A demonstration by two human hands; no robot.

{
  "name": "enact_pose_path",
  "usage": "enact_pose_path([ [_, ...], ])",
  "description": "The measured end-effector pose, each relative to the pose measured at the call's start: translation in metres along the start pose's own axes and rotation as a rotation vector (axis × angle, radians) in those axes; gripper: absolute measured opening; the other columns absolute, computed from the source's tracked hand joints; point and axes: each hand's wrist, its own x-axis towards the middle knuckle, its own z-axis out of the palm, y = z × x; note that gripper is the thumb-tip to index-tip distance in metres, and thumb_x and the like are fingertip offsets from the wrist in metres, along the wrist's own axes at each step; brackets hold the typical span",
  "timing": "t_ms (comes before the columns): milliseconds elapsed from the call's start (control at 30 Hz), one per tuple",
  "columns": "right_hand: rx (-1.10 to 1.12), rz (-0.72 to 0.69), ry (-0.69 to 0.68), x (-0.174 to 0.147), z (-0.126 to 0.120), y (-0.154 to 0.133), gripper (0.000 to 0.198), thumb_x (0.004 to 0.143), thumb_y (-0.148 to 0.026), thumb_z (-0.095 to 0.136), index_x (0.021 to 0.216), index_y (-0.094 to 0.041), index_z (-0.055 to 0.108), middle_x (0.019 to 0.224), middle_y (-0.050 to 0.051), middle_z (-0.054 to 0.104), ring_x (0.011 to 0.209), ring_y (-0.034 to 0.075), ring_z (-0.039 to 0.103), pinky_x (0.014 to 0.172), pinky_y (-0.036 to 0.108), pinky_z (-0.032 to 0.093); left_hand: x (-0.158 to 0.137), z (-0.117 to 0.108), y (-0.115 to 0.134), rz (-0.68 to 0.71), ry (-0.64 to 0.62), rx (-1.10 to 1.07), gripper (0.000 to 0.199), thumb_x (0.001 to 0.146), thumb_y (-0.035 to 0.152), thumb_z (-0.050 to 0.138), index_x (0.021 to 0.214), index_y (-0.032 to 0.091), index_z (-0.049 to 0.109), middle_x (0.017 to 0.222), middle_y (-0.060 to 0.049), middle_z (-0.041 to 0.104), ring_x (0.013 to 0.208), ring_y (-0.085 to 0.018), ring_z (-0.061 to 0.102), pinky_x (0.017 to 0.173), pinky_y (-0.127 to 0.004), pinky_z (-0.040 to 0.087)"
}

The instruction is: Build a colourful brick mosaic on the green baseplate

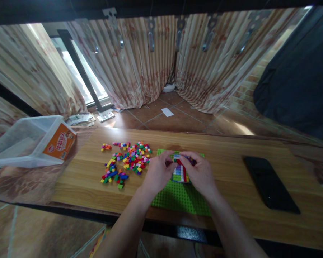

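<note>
A green studded baseplate [177,197] lies on the wooden table [226,157]. On it stands a small multicoloured brick build [179,172] with a red strip. My left hand [158,173] and my right hand [199,173] meet over the top of that build, fingertips pinched on its upper bricks. Which single brick each finger touches is hidden. A loose pile of small coloured bricks [126,161] is spread on the table just left of the baseplate.
A clear plastic tub [24,141] with an orange label lies tipped at the table's left end. A black phone [270,186] lies flat at the right. Curtains hang behind, and papers lie on the tiled floor [174,114].
</note>
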Motion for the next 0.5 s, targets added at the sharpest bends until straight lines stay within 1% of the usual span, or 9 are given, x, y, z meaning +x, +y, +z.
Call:
enact_pose_path([
  [267, -0.007, 0.0, -0.004, -0.0017, -0.0012, -0.0043, 0.024, 0.082, -0.041, 0.062, 0.091, -0.023, 0.075, 0.098, 0.006, 0.074, 0.091, 0.023, 0.066, 0.087, 0.041, 0.049, -0.0012, -0.0007, 0.0039, 0.005, 0.013, 0.055, 0.035, 0.08, 0.012, 0.064, 0.115, 0.017, 0.063, 0.079, 0.0, 0.07, 0.072, -0.015, 0.066, 0.069, -0.026, 0.052],
  [333, -0.011, -0.002, -0.006, -0.0018, -0.0014, -0.0041, 0.024, 0.082, -0.041, 0.061, 0.091, -0.024, 0.075, 0.097, 0.005, 0.074, 0.09, 0.022, 0.066, 0.087, 0.041, 0.049, -0.002, -0.0005, 0.0052, 0.002, 0.022, 0.071, 0.03, 0.08, 0.012, 0.064, 0.11, 0.018, 0.063, 0.077, 0.0, 0.07, 0.071, -0.014, 0.066, 0.068, -0.026, 0.051],
  [500, -0.016, -0.006, -0.003, -0.0015, -0.0012, -0.002, 0.024, 0.082, -0.041, 0.061, 0.092, -0.024, 0.075, 0.097, 0.005, 0.074, 0.09, 0.022, 0.066, 0.087, 0.04, 0.049, -0.0038, -0.0007, 0.0074, 0.002, 0.019, 0.096, 0.013, 0.078, 0.016, 0.067, 0.089, 0.019, 0.062, 0.072, 0.002, 0.066, 0.067, -0.013, 0.062, 0.063, -0.024, 0.047],
])
